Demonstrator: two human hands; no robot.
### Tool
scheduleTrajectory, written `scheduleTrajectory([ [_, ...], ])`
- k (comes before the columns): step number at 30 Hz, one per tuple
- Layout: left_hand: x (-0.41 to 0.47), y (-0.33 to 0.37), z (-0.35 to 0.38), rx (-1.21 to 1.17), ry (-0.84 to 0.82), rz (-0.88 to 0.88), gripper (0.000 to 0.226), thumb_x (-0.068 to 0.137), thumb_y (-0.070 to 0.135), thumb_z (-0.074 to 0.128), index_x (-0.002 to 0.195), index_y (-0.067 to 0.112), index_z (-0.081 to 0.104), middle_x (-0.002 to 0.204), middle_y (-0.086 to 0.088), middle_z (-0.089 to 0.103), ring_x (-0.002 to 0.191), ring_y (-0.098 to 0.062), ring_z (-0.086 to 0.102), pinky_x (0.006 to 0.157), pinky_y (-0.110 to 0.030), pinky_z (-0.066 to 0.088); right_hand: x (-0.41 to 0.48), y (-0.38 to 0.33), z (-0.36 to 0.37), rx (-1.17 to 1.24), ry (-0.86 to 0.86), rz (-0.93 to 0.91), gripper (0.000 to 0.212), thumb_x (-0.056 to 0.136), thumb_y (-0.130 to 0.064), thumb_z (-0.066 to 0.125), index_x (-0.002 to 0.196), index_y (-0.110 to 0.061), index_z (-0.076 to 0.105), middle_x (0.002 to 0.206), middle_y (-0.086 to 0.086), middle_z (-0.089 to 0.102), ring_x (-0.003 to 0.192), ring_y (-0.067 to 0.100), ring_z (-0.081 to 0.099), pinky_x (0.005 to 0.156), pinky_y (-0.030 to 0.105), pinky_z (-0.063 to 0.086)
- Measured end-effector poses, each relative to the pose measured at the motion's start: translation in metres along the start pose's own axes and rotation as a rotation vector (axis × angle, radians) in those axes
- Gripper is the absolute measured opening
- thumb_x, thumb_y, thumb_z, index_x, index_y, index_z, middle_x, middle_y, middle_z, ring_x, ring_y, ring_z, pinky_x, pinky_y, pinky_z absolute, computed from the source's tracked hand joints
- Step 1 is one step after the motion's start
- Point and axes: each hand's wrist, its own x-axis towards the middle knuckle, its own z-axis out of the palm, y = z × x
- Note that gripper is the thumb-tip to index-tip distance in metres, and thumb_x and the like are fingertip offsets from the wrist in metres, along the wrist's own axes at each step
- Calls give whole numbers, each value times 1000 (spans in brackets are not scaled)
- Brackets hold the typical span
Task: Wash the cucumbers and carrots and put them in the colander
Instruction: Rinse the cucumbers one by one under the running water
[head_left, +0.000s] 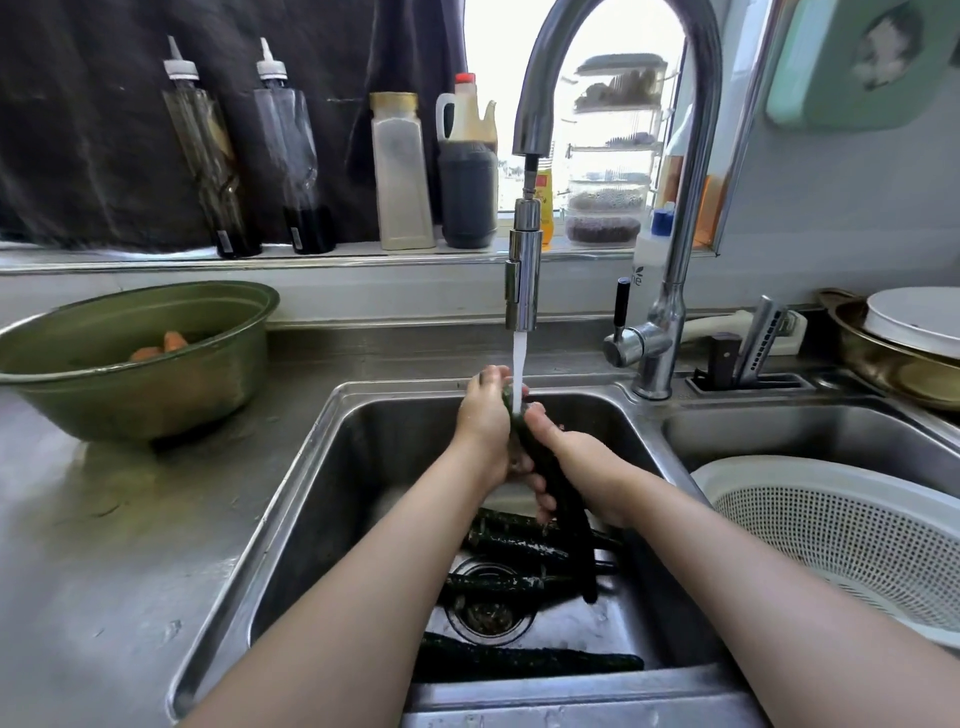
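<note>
The washing step is under way, on the cucumbers: in the middle of the frame the left hand (485, 431) and the right hand (574, 465) both curl their fingers round one long dark cucumber (565, 519). They hold it slanted, its upper end in the stream of water (519, 371) from the tap (522, 283) and its lower end hanging over the sink (332, 457). Its skin looks dark green, bumpy and wet, so it may be slippery. More cucumbers (519, 551) lie across the sink floor near the drain in the lower centre. The carrots (166, 345) sit in a green bowl (218, 332) at the upper left. The next move probably calls for a firm grip while carrying the rinsed cucumber to the white colander (841, 540) at the lower right, where no vegetable shows in the part in view.
</note>
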Motion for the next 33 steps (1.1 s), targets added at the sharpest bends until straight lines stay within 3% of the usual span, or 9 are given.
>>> scheduleTrajectory([
  [3,6,-8,-2,180,-4,104,9,107,28,44,104,28,53,98,-4,64,83,-22,61,74,-42,55,-4,-4,-3,8,90,64,71,86,-84,36,72,-17,54,53,3,43,41,20,40,50,32,46],
  [6,12,-8,-6,276,56,149,24,98,42,51,90,21,59,93,-10,68,85,-28,62,85,-53,57,-7,-6,-3,57,29,94,74,88,-83,32,89,-16,63,55,4,40,41,21,37,52,35,50],
  [9,14,1,-12,143,45,111,36,106,38,43,81,14,54,66,-6,71,68,-26,65,64,-36,57,-6,-6,-2,62,-40,162,78,90,-83,27,72,-12,53,53,5,36,42,22,38,58,37,52],
  [11,15,4,-17,109,5,48,37,109,32,39,83,11,54,68,-10,72,67,-27,68,56,-32,57,-5,-4,-4,60,-49,185,77,93,-80,25,62,-15,49,52,6,35,44,23,38,60,37,52],
  [15,11,7,-26,-97,-188,-158,35,110,31,39,99,6,62,89,-12,75,89,-34,70,73,-47,58,-5,-4,-9,9,42,197,76,97,-76,23,62,-14,50,51,5,41,42,21,39,51,31,47],
  [19,4,6,-25,-240,-334,-217,25,108,11,41,109,1,64,107,-14,73,96,-26,71,87,-44,60,-8,-8,-10,107,121,198,69,99,-72,26,74,-13,51,56,4,46,38,18,39,44,26,43],
  [25,4,3,-30,2,-349,-57,9,100,12,60,109,9,64,95,-7,77,93,-24,76,77,-39,63,-7,-7,-10,166,169,172,60,102,-62,37,84,-7,53,57,9,52,41,22,48,46,30,49],
  [29,1,3,-36,276,-271,87,19,90,9,75,106,4,66,93,-9,75,80,-19,75,68,-32,62,-6,-3,-11,75,120,263,62,102,-66,34,84,-10,54,58,7,53,47,22,51,51,30,51],
  [33,-1,5,-40,373,-274,181,14,88,11,77,101,6,75,92,-7,77,84,-20,74,76,-33,63,-3,-1,-11,77,89,258,64,101,-67,33,85,-10,56,61,7,55,49,22,51,53,30,52],
])
